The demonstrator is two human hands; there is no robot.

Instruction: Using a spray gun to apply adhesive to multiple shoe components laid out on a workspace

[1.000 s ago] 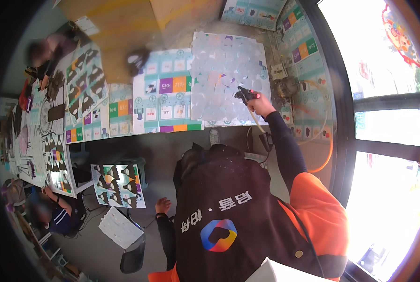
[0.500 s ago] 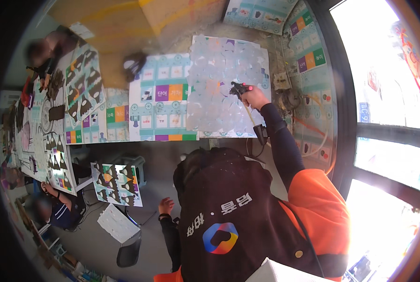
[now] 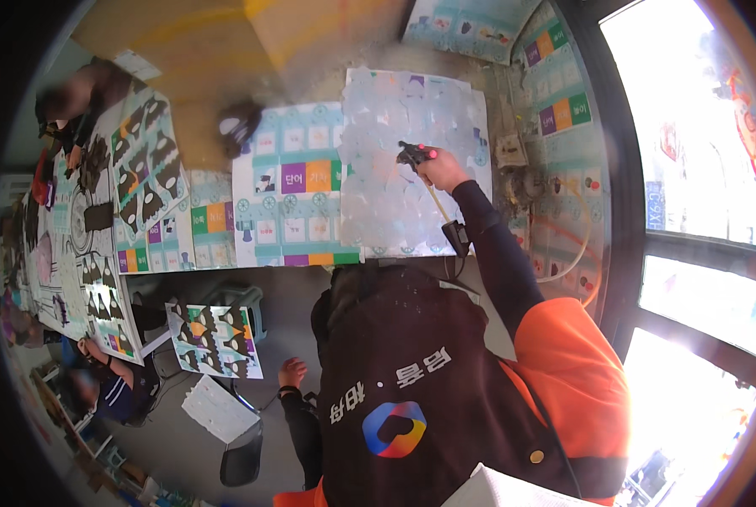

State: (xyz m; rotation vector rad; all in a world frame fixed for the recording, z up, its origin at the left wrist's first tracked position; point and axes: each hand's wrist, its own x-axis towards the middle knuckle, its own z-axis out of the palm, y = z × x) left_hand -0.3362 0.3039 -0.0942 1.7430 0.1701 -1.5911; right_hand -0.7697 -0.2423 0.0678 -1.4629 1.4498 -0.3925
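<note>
Right hand (image 3: 439, 171) grips black spray gun (image 3: 414, 155) over pale sheet (image 3: 373, 190); left hand (image 3: 292, 373) (half-curled) hangs free.

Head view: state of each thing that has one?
Right hand: closed on black tool
Black tool: gripped, over the pale pieces
Left hand: empty, fingers loosely curled
Pale pieces: spread close together
Patterned sheet: lying flat, unheld
Window: bright, open or shut unclear
</note>
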